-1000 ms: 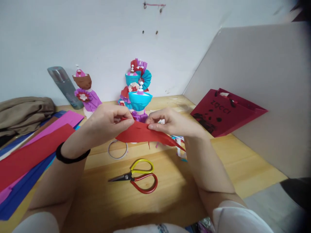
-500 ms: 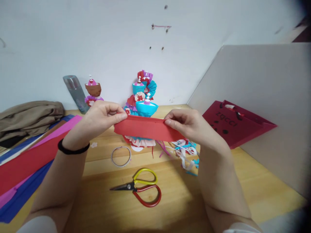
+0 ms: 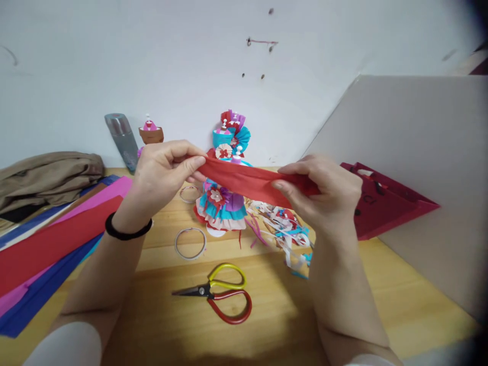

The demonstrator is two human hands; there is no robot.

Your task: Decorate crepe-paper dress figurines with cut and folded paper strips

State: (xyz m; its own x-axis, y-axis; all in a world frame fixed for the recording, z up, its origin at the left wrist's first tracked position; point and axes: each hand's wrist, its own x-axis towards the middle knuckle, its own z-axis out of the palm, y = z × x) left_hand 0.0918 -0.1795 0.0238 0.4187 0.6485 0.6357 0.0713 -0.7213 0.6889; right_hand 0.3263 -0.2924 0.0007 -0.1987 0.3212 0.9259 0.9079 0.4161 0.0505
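A folded strip of red crepe paper (image 3: 244, 179) is stretched between my two hands above the table. My left hand (image 3: 165, 175) pinches its left end between thumb and fingers. On the other end, my right hand (image 3: 318, 190) grips it with the thumb below and fingers above, covering part of the paper. Behind the strip stands a decorated paper figure (image 3: 224, 203) with ruffles in blue, purple and pale pink; the strip hides part of it. Scissors (image 3: 213, 292) with one yellow and one red handle lie on the table below my hands.
Coloured paper sheets (image 3: 57, 239) and a brown cloth (image 3: 49, 178) lie at left. A grey bottle (image 3: 122, 142) leans by the wall near a small brown cup decoration (image 3: 151, 134). A ring (image 3: 190, 243), paper scraps (image 3: 285, 229) and a red bag (image 3: 392, 208) are also there.
The red strip has risen slightly and now tilts down to the right, its face creased. My right hand has shifted right and taken a deeper grip. The view has turned slightly.
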